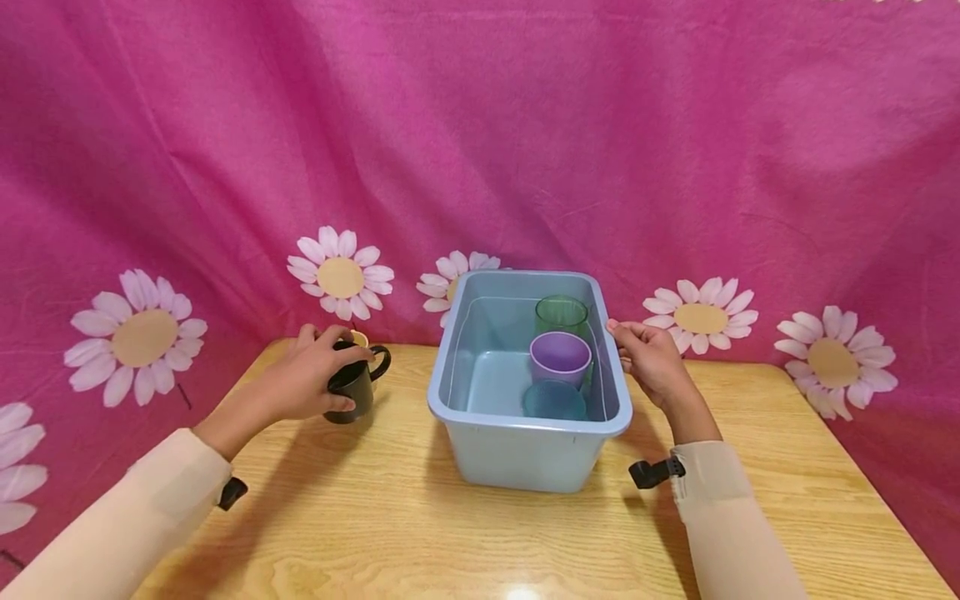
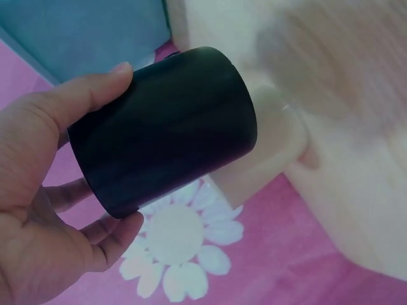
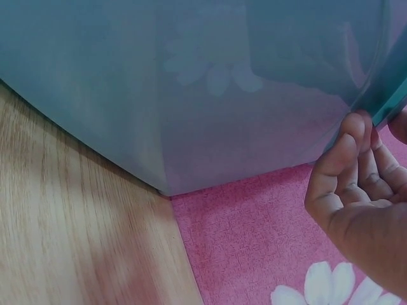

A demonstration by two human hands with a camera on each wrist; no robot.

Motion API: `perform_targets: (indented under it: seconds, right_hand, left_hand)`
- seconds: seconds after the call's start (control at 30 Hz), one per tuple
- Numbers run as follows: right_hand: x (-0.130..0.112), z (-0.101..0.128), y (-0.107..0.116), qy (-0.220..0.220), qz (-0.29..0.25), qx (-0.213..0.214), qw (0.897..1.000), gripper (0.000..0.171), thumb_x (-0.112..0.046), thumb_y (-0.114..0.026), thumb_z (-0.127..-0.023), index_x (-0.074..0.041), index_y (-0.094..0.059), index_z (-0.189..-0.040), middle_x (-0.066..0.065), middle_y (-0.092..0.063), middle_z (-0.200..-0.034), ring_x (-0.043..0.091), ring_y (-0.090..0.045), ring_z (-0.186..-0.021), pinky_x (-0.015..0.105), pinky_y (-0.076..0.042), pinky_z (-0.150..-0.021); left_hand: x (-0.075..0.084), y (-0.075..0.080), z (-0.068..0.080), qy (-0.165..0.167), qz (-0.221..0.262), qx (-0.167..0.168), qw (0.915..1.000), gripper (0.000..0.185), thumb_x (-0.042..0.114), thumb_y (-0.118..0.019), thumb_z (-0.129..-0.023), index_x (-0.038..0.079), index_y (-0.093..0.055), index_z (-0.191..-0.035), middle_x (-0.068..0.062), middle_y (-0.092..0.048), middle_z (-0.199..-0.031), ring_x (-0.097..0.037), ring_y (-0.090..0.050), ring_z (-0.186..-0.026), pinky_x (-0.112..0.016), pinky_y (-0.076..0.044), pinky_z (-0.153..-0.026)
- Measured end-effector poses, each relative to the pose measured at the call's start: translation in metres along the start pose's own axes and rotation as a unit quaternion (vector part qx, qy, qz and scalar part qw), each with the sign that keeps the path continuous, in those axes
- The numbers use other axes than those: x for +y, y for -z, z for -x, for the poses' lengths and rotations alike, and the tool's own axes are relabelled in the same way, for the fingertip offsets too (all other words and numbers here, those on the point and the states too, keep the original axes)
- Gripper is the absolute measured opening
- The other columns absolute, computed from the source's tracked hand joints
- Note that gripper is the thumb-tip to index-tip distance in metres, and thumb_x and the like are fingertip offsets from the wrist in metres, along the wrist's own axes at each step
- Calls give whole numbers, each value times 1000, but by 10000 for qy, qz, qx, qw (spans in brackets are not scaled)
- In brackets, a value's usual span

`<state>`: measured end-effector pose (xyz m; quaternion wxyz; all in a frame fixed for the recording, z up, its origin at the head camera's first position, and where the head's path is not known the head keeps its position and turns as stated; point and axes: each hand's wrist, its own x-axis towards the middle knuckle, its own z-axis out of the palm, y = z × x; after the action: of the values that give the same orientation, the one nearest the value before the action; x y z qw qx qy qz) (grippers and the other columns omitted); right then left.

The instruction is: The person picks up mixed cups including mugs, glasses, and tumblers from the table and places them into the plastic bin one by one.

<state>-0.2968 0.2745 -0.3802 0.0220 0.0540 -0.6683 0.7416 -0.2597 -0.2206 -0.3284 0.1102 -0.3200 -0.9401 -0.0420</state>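
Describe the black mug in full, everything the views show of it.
The black mug is a dark, glossy cylinder with a loop handle pointing right toward the blue tub; its inside looks pale yellow at the rim. It stands upright on the wooden table, left of the tub and apart from it. The left hand grips its body, thumb on one side, fingers on the other. Its material cannot be told.

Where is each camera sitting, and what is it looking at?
Head: worn on the head, looks forward and down at the table, both sleeves, left hand, right hand.
Left wrist: worn on that wrist, looks along the palm at the black mug that the fingers grip.
Right wrist: worn on that wrist, looks at the blue tub wall; fingers at its rim.
Shared: head view also shows mug and tub.
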Motion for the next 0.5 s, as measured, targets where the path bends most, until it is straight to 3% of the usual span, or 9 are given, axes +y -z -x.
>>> perform_targets:
  seconds: [0.17,0.5]
  right_hand:
    - [0,0,1,13,-56,2,10000,18,-26,-66,-101,-16,-75,-89,-2,-70,-79,9,-68,-74,24,-60,-72]
    - [0,0,-1,60,-80,-32,9999,20,-25,-66,-101,-16,-76,-87,-2,-70,-79,8,-67,-73,23,-60,-72]
  left_hand:
    - [0,16,-6,24,-158,-88,9998,65,28,-94,-73,25,-68,-132,-16,-53,-134,-45,-47,-107,-59,-48,-80]
    - [3,41,-20,-175,-33,-265,9995,63,24,-94,-73,25,-68,-131,-16,-53,-130,-46,-45,-108,-58,-45,-79]
